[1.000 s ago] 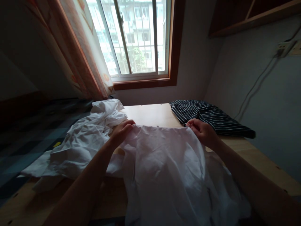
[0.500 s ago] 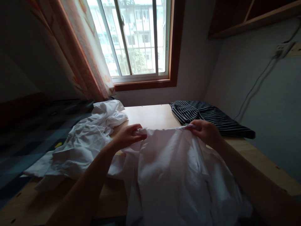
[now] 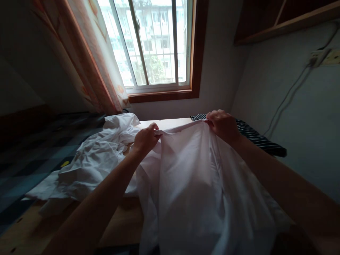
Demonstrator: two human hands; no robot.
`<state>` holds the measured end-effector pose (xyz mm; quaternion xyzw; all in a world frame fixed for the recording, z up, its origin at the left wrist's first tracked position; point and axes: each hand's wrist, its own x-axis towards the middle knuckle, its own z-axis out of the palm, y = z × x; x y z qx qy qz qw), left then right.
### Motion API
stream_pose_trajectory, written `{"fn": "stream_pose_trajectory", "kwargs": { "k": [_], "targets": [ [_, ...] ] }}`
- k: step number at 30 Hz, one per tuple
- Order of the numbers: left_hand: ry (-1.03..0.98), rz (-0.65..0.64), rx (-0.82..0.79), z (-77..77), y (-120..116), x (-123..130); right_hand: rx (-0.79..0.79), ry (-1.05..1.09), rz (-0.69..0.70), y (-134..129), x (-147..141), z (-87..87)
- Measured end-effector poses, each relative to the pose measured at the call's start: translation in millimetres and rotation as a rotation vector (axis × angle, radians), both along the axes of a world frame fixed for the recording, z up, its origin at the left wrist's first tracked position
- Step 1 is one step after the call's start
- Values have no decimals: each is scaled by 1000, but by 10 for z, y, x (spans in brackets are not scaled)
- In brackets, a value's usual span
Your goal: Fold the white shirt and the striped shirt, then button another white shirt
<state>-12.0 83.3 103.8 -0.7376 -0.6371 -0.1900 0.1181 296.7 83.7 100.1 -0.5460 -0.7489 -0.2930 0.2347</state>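
Observation:
A white shirt-like garment (image 3: 186, 170) hangs from both my hands, its top edge stretched between them above the wooden table (image 3: 124, 219). My left hand (image 3: 147, 138) pinches the left end of that edge, fingers closed. Gripping the right end, my right hand (image 3: 223, 124) sits a little higher, so the edge slopes up to the right. Long folds run down the cloth toward me, and its lower part leaves the bottom of the view. Behind my right hand lies a black garment with white stripes (image 3: 255, 138), partly hidden by the hand and arm.
A crumpled heap of white cloth (image 3: 92, 166) lies at the table's left side. Left of it is a dark checked cloth (image 3: 47, 141). At the back are a window (image 3: 156, 46) and a curtain (image 3: 82, 53). A cord (image 3: 287, 95) runs down the right wall.
Both hands have risen and moved away from me, the right one more, lifting the white garment's edge. The cloth now covers more of the table and the striped garment.

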Motion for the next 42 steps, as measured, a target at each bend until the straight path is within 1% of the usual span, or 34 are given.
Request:
{"fn": "stream_pose_trajectory", "kwargs": {
  "k": [2, 5, 7, 9, 10, 11, 14, 15, 16, 17, 20, 23, 25, 27, 29, 31, 34, 35, 37, 40, 42],
  "targets": [
    [51, 31, 48, 64, 89, 43, -20, 9, -41, 133, -47, 36],
    [132, 72, 93, 123, 185, 97, -72, 104, -92, 316, -135, -2],
    [181, 107, 80, 115, 203, 141, -130, 173, -114, 397, -209, -58],
    [201, 122, 55, 71, 181, 212, -180, 196, -103, 430, -296, -111],
    [194, 99, 47, 42, 160, 263, -192, 190, -82, 428, -343, -130],
    [175, 44, 37, 12, 138, 326, -194, 177, -56, 415, -390, -143],
    [80, -229, -32, -67, 105, 558, -179, 147, 19, 337, -521, -145],
    [53, -301, -49, -86, 116, 637, -176, 149, 39, 306, -556, -135],
    [35, -351, -56, -102, 140, 711, -176, 156, 56, 278, -582, -123],
    [22, -373, -57, -114, 177, 773, -180, 167, 72, 254, -599, -109],
    [-30, -340, -97, -134, 339, 877, -232, 207, 143, 212, -572, -87],
    [-108, -301, -166, -159, 515, 865, -347, 295, 189, 204, -416, -128],
    [-135, -304, -174, -192, 606, 823, -457, 389, 184, 197, -262, -196],
    [-135, -293, -144, -235, 666, 777, -575, 489, 177, 176, -103, -286],
    [-131, -257, -101, -271, 699, 744, -678, 569, 165, 133, 35, -380],
    [-142, -203, -95, -288, 717, 730, -785, 599, 157, 66, 140, -459],
    [-189, -121, -170, -275, 744, 738, -920, 588, 189, -65, 246, -532],
    [-208, -100, -194, -265, 756, 745, -937, 589, 213, -110, 273, -542],
    [-245, -79, -224, -245, 784, 763, -918, 629, 248, -193, 319, -538],
    [-332, -62, -269, -230, 824, 802, -794, 706, 237, -293, 357, -458],
    [-477, -61, -339, -232, 844, 842, -706, 761, 219, -352, 339, -350]
  ]
}}
